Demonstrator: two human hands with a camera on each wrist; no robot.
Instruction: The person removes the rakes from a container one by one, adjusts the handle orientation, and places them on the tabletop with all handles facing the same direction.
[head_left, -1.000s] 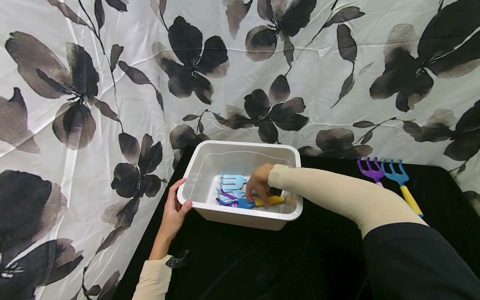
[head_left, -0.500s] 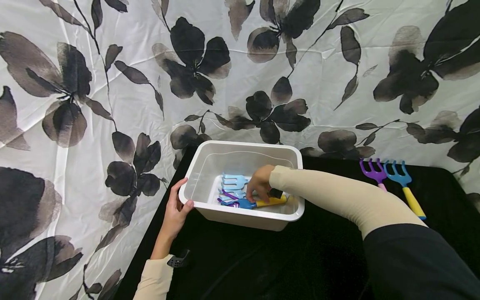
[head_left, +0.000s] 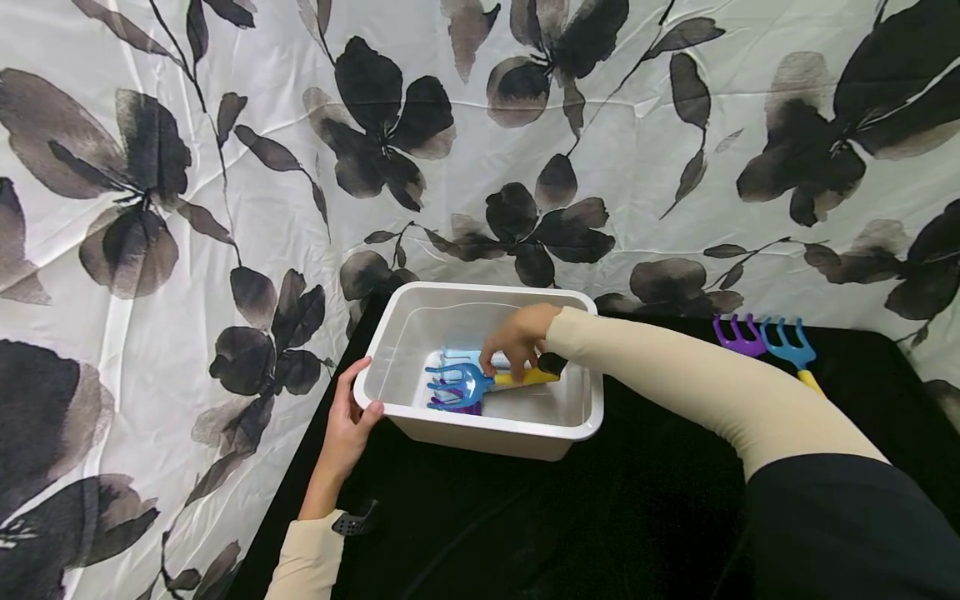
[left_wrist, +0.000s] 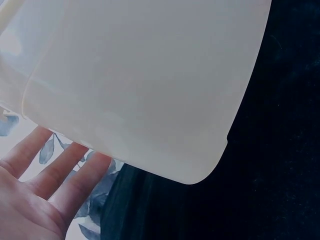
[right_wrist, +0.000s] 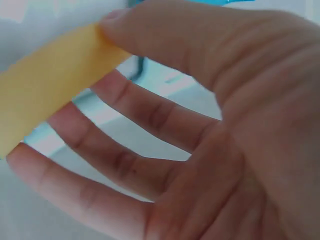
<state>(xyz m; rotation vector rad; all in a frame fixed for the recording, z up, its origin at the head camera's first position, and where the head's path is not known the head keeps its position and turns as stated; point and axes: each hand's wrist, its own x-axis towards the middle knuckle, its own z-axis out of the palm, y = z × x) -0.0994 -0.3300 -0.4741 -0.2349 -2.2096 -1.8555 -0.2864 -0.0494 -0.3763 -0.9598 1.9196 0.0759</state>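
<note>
Inside a white plastic bin [head_left: 468, 433], my right hand [head_left: 519, 340] pinches the yellow handle of a blue toy garden rake [head_left: 467, 386]. The right wrist view shows the thumb on one side of that yellow handle [right_wrist: 55, 72] and fingertips on the other. Its prongs point left, over other toy rakes on the bin floor. Among those are a light blue rake [head_left: 457, 356] and a purple piece, both partly hidden. At the bin's front left corner, my left hand [head_left: 348, 417] grips the rim, thumb over the front edge. In the left wrist view, fingers touch the bin's outer wall [left_wrist: 150, 100].
On the black-covered table [head_left: 525, 525], a purple rake [head_left: 742, 337] and a blue rake [head_left: 789, 346] with a yellow handle lie at the right, partly behind my right arm. A floral curtain [head_left: 450, 167] hangs behind and along the left side.
My right hand has risen, lifting the blue rake off the pile and slightly toward the back left. The left hand keeps its place on the bin, which has not visibly moved.
</note>
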